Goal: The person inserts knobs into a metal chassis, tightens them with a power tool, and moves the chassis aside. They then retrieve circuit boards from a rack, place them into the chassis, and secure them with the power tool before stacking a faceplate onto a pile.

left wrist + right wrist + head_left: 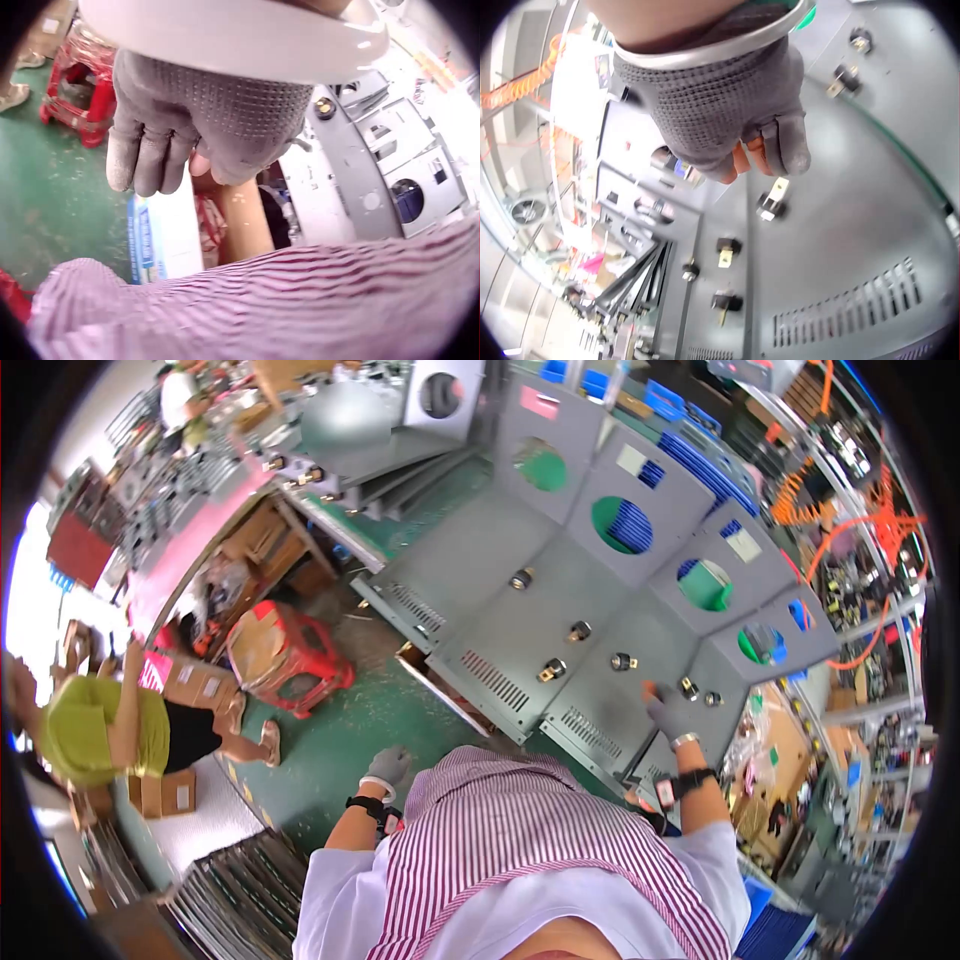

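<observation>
My right hand (672, 712), in a grey glove with some bare fingertips, reaches over the nearer right end of a row of grey sheet-metal panels (440, 545). Nothing shows between its loosely bent fingers in the right wrist view. Small black fittings with brass-coloured tabs lie scattered on the metal; one fitting (771, 206) sits just beyond the fingertips, and another fitting (689, 688) is beside the hand in the head view. My left hand (202, 120), also gloved, hangs by the striped apron (520, 830) with fingers relaxed and holds nothing.
The panels have slotted front ends and upright backs with round holes. A red stool (290, 660) and a person in a green shirt (100, 725) are at left. An open cardboard box (251, 225) sits below the panels. Orange coiled hoses (795, 500) hang at right.
</observation>
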`<control>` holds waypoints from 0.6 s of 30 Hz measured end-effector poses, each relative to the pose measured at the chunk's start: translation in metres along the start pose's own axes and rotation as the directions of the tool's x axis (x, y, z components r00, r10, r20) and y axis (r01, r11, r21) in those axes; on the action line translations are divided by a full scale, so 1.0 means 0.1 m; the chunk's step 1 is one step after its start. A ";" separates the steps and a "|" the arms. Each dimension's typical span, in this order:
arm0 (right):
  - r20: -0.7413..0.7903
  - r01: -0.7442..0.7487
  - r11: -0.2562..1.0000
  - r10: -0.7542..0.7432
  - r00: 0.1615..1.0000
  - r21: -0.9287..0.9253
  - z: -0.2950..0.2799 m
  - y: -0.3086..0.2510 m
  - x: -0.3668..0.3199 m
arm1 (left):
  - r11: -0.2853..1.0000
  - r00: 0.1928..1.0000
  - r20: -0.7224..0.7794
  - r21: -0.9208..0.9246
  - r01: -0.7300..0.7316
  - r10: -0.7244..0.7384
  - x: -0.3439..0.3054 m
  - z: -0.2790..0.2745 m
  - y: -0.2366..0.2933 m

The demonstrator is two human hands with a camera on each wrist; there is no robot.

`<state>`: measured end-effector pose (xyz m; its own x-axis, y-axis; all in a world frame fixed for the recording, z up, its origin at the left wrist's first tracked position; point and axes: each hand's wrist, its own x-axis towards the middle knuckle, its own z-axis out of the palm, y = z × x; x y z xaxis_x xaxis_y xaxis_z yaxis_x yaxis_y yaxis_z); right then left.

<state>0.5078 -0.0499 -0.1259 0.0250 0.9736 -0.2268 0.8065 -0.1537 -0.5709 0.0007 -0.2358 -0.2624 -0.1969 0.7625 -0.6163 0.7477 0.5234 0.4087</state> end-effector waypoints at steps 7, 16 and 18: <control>0.184 0.319 0.948 -0.310 0.933 -0.017 0.91 -1.29 1.00 | 0.868 0.965 0.082 -0.462 -0.183 0.247 0.06 -0.15 0.94; 0.139 0.058 0.976 -0.029 0.990 -0.208 1.78 -2.01 2.20 | 0.582 0.989 0.076 -0.813 -0.011 0.125 0.04 -0.02 1.81; 0.075 0.232 0.969 -0.227 0.971 -0.082 2.00 -1.71 2.33 | 0.770 0.996 -0.038 -0.632 -0.083 0.076 -0.03 -0.07 2.03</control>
<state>0.2579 0.1700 -0.2388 -0.2025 0.9677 -0.1498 0.8358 0.0911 -0.5415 0.1484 -0.1293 -0.1726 -0.1629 0.8141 -0.5574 0.1915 0.5803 0.7915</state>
